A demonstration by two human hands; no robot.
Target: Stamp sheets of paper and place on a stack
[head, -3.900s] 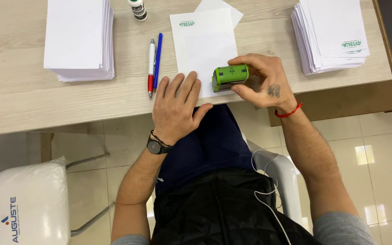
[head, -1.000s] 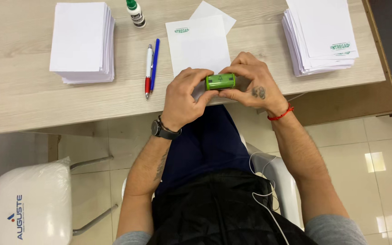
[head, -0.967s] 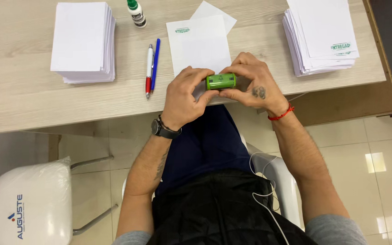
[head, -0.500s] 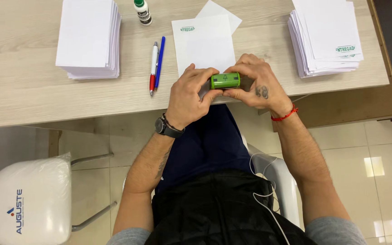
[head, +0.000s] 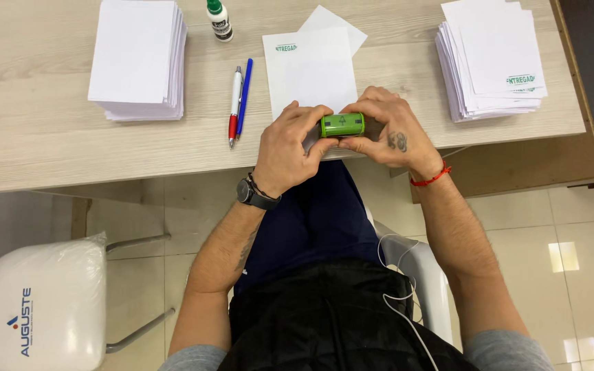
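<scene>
A small green self-inking stamp (head: 342,125) is held between both hands at the near edge of the wooden desk (head: 36,137). My left hand (head: 287,148) grips its left end with the fingers curled around it. My right hand (head: 383,130) pinches its right end. Just beyond the hands lies a white sheet (head: 309,69) with a green stamped mark at its top left, resting on another sheet turned at an angle.
A stack of blank white sheets (head: 137,58) sits at the left, a stack of stamped sheets (head: 493,55) at the right. Two pens, one red-and-white (head: 234,106) and one blue (head: 244,96), lie beside a small ink bottle (head: 219,18). A white chair (head: 36,309) stands lower left.
The stamp was lifted off the sheet, where my right hand pressed it alone; both hands now hold it at the desk edge. My left hand left the paper.
</scene>
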